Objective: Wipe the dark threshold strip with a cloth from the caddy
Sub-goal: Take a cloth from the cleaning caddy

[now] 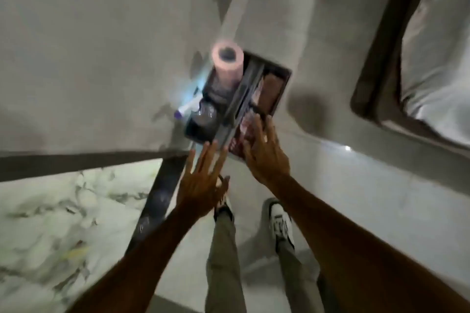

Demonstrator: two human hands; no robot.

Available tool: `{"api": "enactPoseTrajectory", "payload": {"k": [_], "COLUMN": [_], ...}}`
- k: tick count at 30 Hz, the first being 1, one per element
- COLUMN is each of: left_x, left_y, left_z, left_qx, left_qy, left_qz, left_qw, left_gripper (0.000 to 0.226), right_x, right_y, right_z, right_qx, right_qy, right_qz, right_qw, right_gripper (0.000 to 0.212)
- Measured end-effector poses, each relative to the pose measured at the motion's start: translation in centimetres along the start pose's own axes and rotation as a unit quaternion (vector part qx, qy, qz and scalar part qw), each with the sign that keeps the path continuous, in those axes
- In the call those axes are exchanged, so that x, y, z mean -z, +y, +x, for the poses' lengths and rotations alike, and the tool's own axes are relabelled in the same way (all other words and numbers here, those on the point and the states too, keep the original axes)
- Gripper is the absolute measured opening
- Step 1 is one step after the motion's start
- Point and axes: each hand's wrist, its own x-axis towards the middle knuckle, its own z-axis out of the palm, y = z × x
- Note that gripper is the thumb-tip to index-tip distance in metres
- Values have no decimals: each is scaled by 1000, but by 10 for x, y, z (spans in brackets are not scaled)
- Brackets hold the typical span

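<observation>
A dark caddy (284,84) with a central grey handle stands on the floor against a pale wall. A pink paper roll (227,63) stands upright in its left half, and a brownish folded cloth (270,91) lies in its right half. My right hand (264,152) reaches into the near right compartment, fingers touching reddish cloth (241,145) there; whether it grips is blurred. My left hand (201,180) hovers open, fingers spread, just before the caddy's near edge. The dark threshold strip (157,201) runs along the floor below and left of the caddy.
A spray bottle with a purple tip (184,109) leans at the caddy's left side. Marbled floor (63,223) lies left of the strip, plain pale tile on the right. A bed with a dark frame (376,63) stands at the right. My legs and shoes (281,223) are below.
</observation>
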Motion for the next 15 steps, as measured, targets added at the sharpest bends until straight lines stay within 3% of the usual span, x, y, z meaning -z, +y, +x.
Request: {"api": "enactPoseTrajectory", "payload": {"k": [2, 4, 9, 15], "left_x": [-49, -91, -159, -197], "left_y": [-31, -64, -95, -102], "left_z": [5, 10, 39, 49], "left_qx": [-17, -10, -11, 3], "left_qy": [-24, -46, -36, 13], "left_qz": [12, 33, 5, 22], "left_qw": [999, 998, 999, 1000], "left_gripper": [74, 76, 76, 76], "right_x": [-56, -104, -165, -198], "right_y": [12, 22, 47, 65], "right_z": [26, 54, 125, 159], "right_qx": [-23, -79, -173, -214], "right_qy": [-74, -102, -72, -86], "right_qz": [4, 1, 13, -42], "right_qw": [997, 992, 982, 972], "right_gripper": [71, 76, 107, 107]}}
